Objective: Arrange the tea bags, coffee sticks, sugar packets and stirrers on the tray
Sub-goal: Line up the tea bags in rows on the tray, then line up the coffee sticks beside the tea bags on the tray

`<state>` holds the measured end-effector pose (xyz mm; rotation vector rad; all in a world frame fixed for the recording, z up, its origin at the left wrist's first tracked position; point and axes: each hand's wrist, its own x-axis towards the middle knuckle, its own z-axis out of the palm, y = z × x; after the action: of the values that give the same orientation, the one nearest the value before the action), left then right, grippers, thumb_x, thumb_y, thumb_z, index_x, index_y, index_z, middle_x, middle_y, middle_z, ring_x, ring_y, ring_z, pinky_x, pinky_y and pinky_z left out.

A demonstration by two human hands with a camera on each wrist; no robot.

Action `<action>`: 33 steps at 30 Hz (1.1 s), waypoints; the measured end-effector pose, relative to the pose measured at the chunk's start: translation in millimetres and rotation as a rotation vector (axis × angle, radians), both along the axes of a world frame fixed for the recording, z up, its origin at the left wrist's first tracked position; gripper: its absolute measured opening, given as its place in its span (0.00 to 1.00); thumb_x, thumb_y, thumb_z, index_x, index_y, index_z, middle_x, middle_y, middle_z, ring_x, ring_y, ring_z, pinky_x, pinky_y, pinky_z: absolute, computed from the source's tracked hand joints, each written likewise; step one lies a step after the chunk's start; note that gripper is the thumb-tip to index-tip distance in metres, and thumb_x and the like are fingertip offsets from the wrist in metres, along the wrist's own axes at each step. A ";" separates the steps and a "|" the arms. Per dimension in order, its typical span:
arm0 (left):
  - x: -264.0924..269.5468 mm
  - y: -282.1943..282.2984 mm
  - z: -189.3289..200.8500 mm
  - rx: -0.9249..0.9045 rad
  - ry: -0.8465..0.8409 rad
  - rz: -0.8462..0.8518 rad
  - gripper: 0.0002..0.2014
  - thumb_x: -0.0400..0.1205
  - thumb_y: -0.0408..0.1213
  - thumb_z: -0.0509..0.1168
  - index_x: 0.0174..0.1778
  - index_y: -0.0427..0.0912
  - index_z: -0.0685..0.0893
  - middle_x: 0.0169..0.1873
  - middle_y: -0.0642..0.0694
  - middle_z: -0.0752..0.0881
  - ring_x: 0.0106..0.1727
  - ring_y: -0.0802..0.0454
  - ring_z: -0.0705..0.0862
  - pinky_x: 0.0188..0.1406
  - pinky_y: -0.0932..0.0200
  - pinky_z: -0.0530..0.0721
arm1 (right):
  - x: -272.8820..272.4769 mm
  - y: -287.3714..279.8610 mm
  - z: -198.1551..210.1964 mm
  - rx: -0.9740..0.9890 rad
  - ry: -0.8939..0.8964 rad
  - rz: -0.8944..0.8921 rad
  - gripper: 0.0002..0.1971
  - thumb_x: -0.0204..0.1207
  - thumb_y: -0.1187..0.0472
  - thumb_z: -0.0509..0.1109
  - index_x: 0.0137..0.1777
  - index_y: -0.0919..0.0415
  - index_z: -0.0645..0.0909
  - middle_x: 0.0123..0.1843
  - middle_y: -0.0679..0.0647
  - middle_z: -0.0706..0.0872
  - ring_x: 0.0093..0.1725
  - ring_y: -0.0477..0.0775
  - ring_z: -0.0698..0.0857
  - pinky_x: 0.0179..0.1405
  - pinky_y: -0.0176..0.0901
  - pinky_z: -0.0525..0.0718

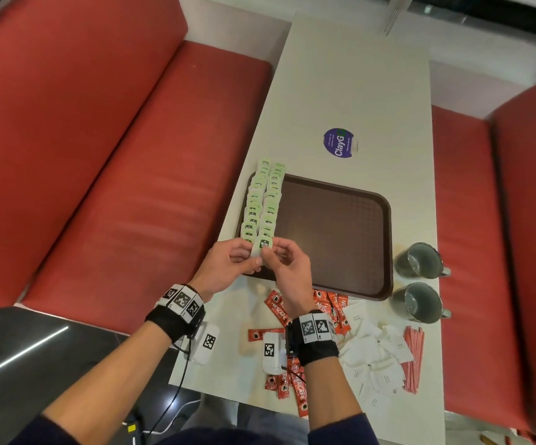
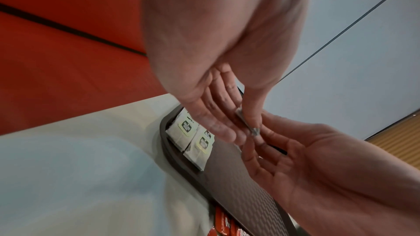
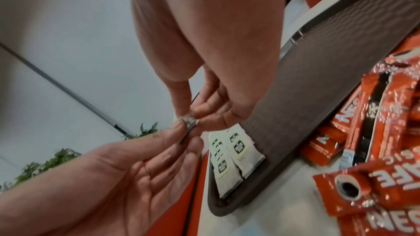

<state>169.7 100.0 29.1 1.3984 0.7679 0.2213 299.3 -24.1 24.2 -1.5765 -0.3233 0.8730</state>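
A brown tray lies on the white table, with two overlapping rows of green tea bags along its left side. Both hands hold one more tea bag edge-on above the tray's near-left corner. My left hand pinches it from the left and my right hand from the right. The left wrist view shows the left thumb and fingers on the tea bag. The right wrist view shows the right thumb and forefinger on it, above the rows' near end.
Red coffee sticks lie scattered in front of the tray, under my right wrist. White sugar packets and red-striped stirrers lie to the right. Two grey mugs stand beside the tray's right edge. Red bench seats flank the table.
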 end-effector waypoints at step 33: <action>5.2 1.8 -37.8 1.017 0.432 -0.178 0.17 0.85 0.34 0.74 0.69 0.50 0.85 0.71 0.52 0.81 0.70 0.47 0.78 0.56 0.48 0.81 | -1.4 17.4 -44.5 -0.401 -0.630 0.115 0.12 0.83 0.59 0.82 0.49 0.52 0.79 0.51 0.47 0.84 0.47 0.50 0.87 0.52 0.56 0.92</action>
<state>174.9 101.8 -8.8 2.5245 0.9184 0.1738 297.8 -6.7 -20.3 -2.2138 -0.7237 0.5210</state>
